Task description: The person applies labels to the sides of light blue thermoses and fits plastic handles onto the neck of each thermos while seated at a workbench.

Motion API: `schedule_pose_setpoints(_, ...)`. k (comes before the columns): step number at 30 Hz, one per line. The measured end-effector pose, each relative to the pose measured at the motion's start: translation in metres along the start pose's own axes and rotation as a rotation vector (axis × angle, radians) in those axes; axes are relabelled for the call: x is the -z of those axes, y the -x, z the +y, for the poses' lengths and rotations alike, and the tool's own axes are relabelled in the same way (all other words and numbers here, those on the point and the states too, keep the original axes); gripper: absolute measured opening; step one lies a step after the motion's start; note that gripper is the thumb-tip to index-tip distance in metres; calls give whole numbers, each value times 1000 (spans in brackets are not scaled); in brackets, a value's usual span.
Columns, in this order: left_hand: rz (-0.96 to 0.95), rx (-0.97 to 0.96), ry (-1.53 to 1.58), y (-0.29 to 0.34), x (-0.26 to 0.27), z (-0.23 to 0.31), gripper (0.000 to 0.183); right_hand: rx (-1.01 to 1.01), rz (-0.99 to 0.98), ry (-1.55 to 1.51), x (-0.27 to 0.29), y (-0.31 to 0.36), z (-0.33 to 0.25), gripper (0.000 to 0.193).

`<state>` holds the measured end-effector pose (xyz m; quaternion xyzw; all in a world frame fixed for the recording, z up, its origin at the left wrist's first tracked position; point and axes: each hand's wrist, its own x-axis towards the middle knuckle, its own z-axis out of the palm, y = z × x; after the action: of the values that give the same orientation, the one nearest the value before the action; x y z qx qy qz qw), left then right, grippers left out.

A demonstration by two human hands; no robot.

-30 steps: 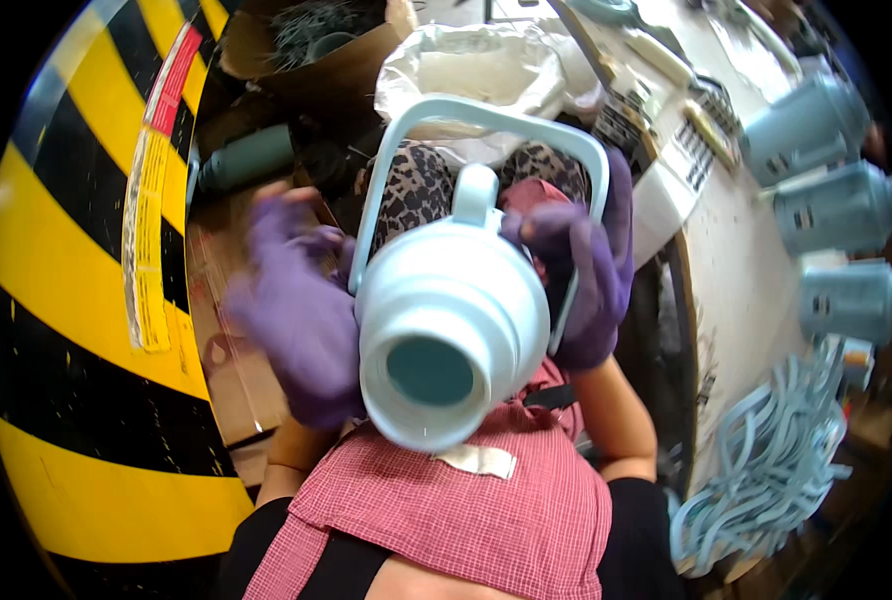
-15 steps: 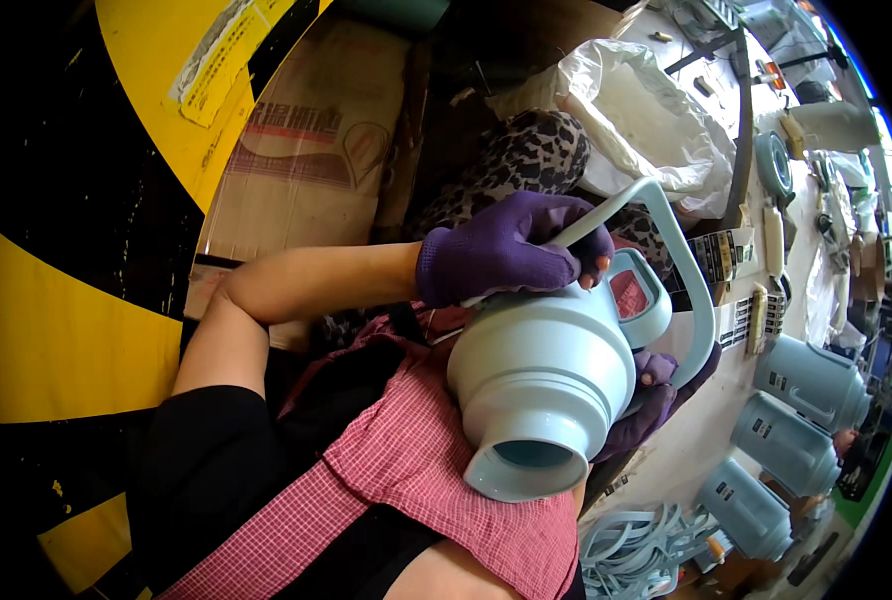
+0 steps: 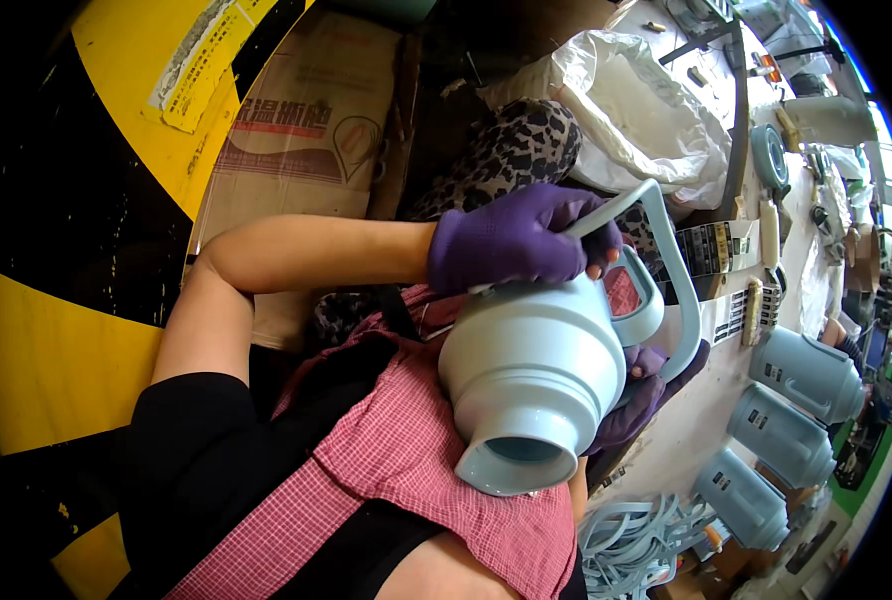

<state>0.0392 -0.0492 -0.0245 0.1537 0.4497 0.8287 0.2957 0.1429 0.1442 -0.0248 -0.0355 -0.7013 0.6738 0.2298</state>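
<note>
The pale blue plastic jug body (image 3: 536, 375) lies tilted over the lap, left hand (image 3: 511, 242) clenched over its top, right hand (image 3: 636, 400) cupping underneath, apparently seating the curved blue handle (image 3: 666, 260), which needs firm, aligned pressure.

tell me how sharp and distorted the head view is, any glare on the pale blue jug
Head view: strong fisheye bending, black corners; the pale blue jug and the left hand on it are sharp; soft sheen on the jug, no harsh glare; the white plastic bag is brightly lit, nearly washed out.
</note>
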Motion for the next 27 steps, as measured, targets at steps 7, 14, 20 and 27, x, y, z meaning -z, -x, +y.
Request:
schedule_pose_setpoints(7,-66,-526,-169,-8,-19,9,33,1,-26,-23,-5,-16,12,63)
schedule_pose_setpoints(14,-471,-263,94,-56,0,48,30,-61,-10,-203,1,-65,20,59)
schedule_pose_setpoints(20,-93,-1299,-1104,-139,28,107,41,-405,91,-756,18,-146,67,55)
schedule_pose_setpoints(27,-198,-868,-1782,-112,163,-18,48,530,422,895,186,-100,31,42)
